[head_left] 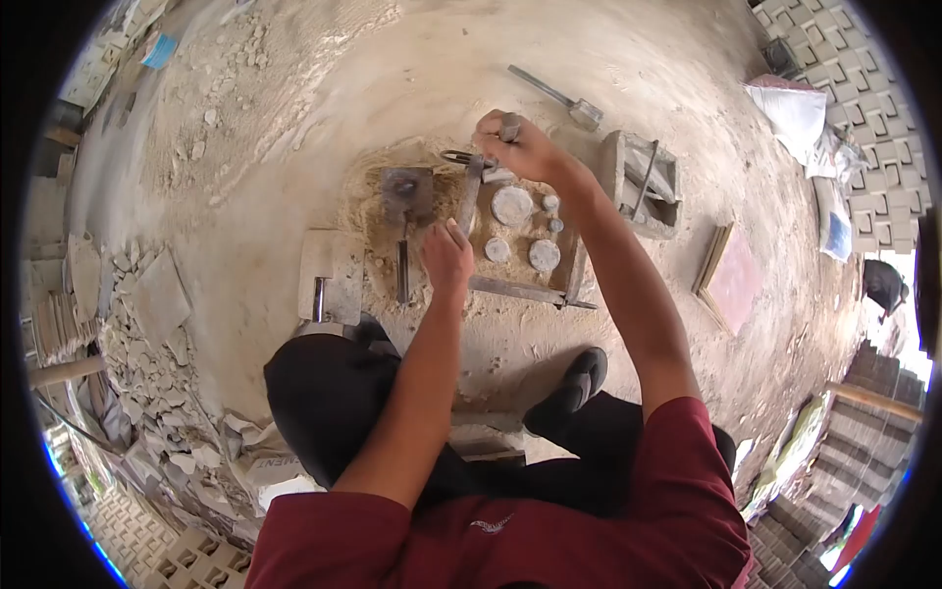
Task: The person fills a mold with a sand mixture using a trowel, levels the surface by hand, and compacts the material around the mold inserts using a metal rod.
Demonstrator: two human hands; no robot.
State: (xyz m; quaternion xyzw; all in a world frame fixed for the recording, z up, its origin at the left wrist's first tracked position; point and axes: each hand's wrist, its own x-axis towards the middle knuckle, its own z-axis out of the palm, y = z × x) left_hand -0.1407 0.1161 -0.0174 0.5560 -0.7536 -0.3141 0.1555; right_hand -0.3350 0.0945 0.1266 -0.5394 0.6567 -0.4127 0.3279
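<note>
Shirt (500,540) nearest — our right hand (512,147) clenches a tool (509,126), left hand (448,257) half-curled by the frame (517,289), hold unclear — likely positioning; next needs steadiness.

A maroon tee (589,555) is worn, with short sleeves (679,447) and a small pale print (493,525) on the chest, too tiny to be read tbh. It's paired with black trousers (319,407) and dark shoes (569,393). The left hand (448,260) and right hand (530,152) are left bare.
</note>
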